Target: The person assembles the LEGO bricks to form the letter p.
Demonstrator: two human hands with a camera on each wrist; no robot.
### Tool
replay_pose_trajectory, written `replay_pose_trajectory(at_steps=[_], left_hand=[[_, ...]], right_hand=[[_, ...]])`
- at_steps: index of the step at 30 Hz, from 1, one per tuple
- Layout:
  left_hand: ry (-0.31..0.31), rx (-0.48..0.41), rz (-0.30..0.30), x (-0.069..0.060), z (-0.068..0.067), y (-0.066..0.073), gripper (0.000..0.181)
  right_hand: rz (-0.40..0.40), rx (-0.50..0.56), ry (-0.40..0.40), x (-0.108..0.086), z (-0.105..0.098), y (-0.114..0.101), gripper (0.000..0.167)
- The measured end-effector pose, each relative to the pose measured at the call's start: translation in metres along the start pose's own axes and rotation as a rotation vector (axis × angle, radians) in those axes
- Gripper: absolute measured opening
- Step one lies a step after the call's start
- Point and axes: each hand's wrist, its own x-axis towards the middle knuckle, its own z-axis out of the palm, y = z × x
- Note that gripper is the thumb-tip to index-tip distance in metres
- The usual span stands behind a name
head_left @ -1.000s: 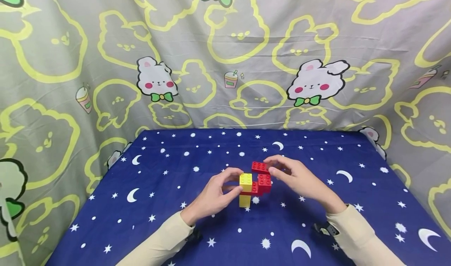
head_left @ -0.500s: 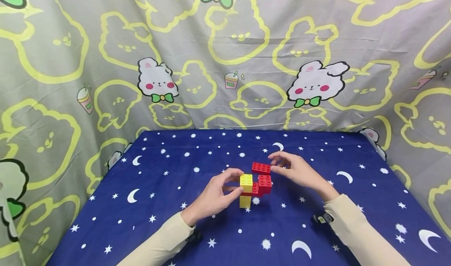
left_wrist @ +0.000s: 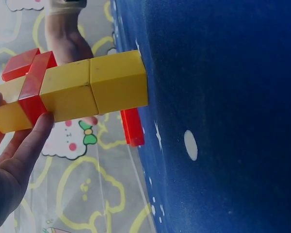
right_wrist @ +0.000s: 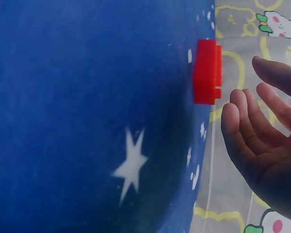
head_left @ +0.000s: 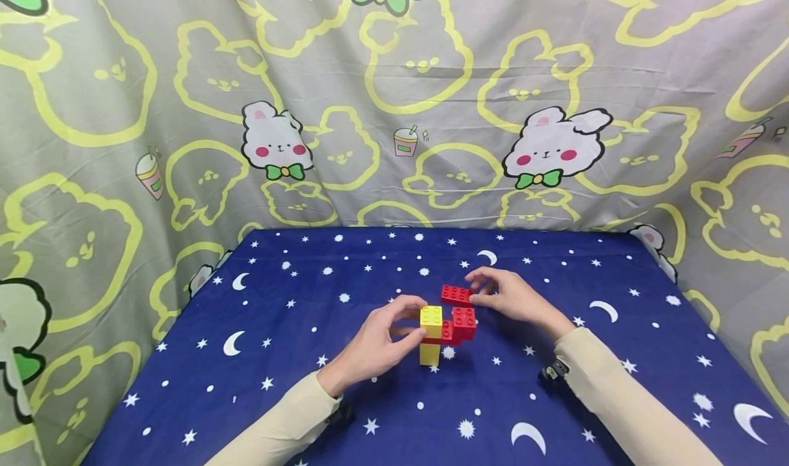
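Note:
My left hand point(head_left: 377, 339) pinches the top yellow brick point(head_left: 431, 321) of an upright toy-brick tower between thumb and fingers. Beneath that brick runs a long red brick point(left_wrist: 37, 83), and under it two yellow bricks point(left_wrist: 93, 86) reach down to the cloth. A square-topped red brick point(head_left: 464, 322) sits on the red one's right end. Just behind the tower a loose red brick point(head_left: 456, 294) lies studs up on the cloth. My right hand point(head_left: 513, 297) hovers beside its right end, fingers loosely bent; in the right wrist view a gap separates them from the loose red brick point(right_wrist: 206, 73).
A dark blue cloth point(head_left: 296, 384) with white moons and stars covers the table. Behind and at both sides hangs a pale grey curtain point(head_left: 345, 62) with yellow cartoon outlines. A small black device point(head_left: 553, 371) is strapped at the right wrist.
The right fingers have drawn back from the loose red brick's end, then moved left toward it again. The left hand and the tower have stayed in place.

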Motion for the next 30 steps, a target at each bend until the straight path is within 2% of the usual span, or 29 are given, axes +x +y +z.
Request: replay_pose_trajectory(at_steps=[12,18,30], left_hand=[[-0.004,-0.003,-0.006,0.0,0.0,0.001,0.04],[-0.004,0.003,-0.012,0.0,-0.001,0.001,0.041],[-0.004,0.001,0.009,-0.001,0.001,0.0,0.041]], right_hand=[[0.025,-0.023,-0.039,0.01,0.007,0.008,0.045],[0.012,-0.048,-0.069,0.013,0.01,0.007,0.041],[0.037,-0.084,-0.091,0.016,0.013,0.008,0.035]])
